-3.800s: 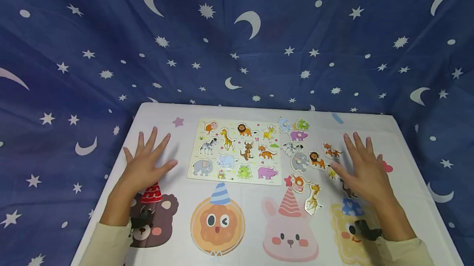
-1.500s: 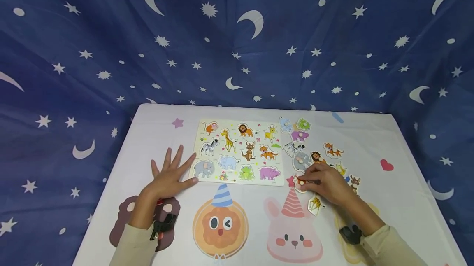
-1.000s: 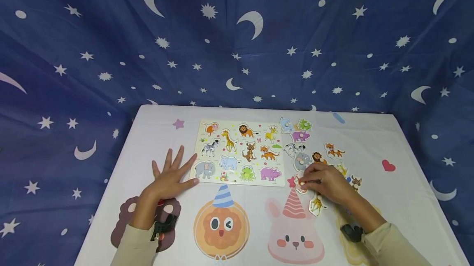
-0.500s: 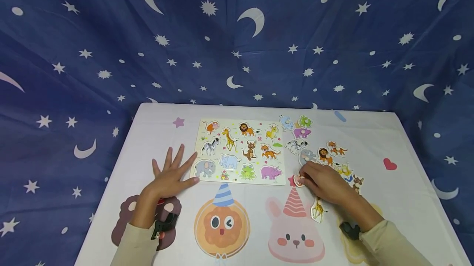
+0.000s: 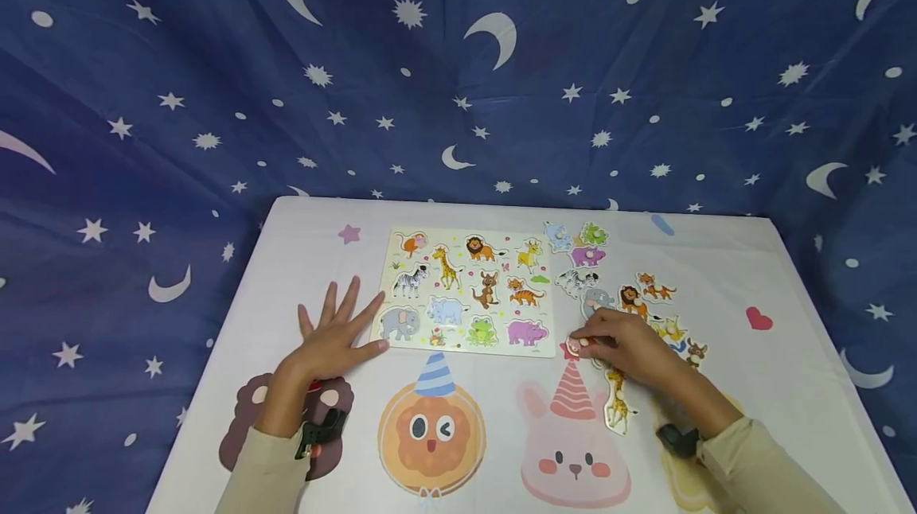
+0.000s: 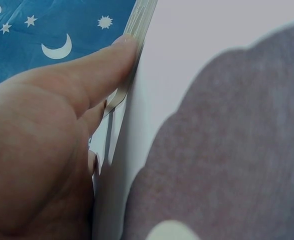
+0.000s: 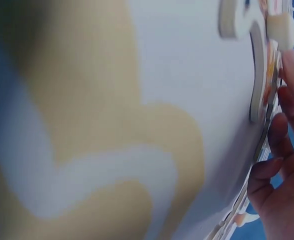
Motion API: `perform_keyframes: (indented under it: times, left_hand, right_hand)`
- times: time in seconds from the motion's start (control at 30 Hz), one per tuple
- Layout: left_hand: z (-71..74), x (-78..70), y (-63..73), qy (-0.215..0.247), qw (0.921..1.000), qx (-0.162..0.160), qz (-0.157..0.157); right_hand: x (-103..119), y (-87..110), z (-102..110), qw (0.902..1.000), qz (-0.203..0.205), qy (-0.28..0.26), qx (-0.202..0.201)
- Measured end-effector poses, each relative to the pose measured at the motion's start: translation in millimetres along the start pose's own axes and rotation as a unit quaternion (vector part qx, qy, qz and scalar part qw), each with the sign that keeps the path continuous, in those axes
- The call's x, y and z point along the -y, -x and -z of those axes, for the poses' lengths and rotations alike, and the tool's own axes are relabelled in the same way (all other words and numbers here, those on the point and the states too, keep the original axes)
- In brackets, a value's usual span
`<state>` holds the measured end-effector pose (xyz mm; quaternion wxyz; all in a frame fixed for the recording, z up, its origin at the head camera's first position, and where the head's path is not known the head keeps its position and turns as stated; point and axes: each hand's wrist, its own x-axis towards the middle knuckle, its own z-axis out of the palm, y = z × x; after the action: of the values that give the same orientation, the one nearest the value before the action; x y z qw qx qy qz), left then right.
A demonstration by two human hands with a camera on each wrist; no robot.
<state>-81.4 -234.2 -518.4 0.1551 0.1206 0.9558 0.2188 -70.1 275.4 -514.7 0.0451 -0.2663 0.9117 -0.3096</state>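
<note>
The animal puzzle board (image 5: 464,291) lies flat on the table, printed with animal pictures. My left hand (image 5: 329,345) is spread flat at its lower left corner; in the left wrist view the thumb (image 6: 107,70) touches the board's edge. To the right of the board, my right hand (image 5: 626,345) pinches the monkey puzzle piece (image 5: 575,348) between thumb and fingertips, which partly cover it. Around that hand lie the elephant piece (image 5: 595,301), lion piece (image 5: 634,301) and giraffe piece (image 5: 618,403). In the right wrist view the right hand's fingers (image 7: 282,145) are curled.
Farther back are the rhino piece (image 5: 557,236), frog piece (image 5: 594,233), hippo piece (image 5: 589,256) and zebra piece (image 5: 577,282). The tiger piece (image 5: 655,286), yellow antelope piece (image 5: 669,329) and kangaroo piece (image 5: 696,352) lie right. A white cartoon-printed cloth (image 5: 501,387) covers the table.
Both hands came inward from the table's sides: the left to the board, the right to the monkey piece. Lately the monkey piece has shifted and turned in the fingers; nearby pieces were nudged slightly.
</note>
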Motion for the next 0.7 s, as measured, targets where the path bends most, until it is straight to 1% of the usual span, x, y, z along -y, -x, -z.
perform_keyframes:
  times: [0.13, 0.23, 0.33, 0.4, 0.5, 0.6, 0.7]
  left_hand:
    - [0.5, -0.2, 0.5, 0.001, 1.0000, 0.003, 0.004]
    - [1.0, -0.2, 0.4, -0.006, 0.9999, 0.008, 0.007]
    - [1.0, -0.2, 0.0, -0.010, 0.9999, 0.010, 0.008]
    - [0.8, -0.1, -0.3, -0.010, 0.9999, 0.010, 0.009]
    - [0.2, 0.5, -0.5, -0.011, 0.9999, 0.008, 0.009]
    - [-0.1, 1.1, -0.6, -0.012, 0.9998, 0.009, 0.010]
    - [0.3, 0.9, -0.7, -0.012, 0.9999, 0.009, 0.009]
  right_hand:
    - [-9.0, -2.5, 0.6, 0.9976, 0.046, -0.050, -0.008]
    - [-13.8, -6.0, 1.7, 0.9963, 0.067, -0.053, -0.015]
    - [-16.5, -9.4, 2.7, 0.9964, 0.079, -0.024, -0.022]
    - [-16.8, -11.2, 3.4, 0.9955, 0.090, 0.005, -0.027]
    - [-15.3, -12.9, 4.5, 0.9939, 0.096, 0.046, -0.030]
    - [-12.9, -12.7, 4.9, 0.9940, 0.088, 0.062, -0.024]
    - [-11.5, -11.8, 4.4, 0.9954, 0.073, 0.058, -0.022]
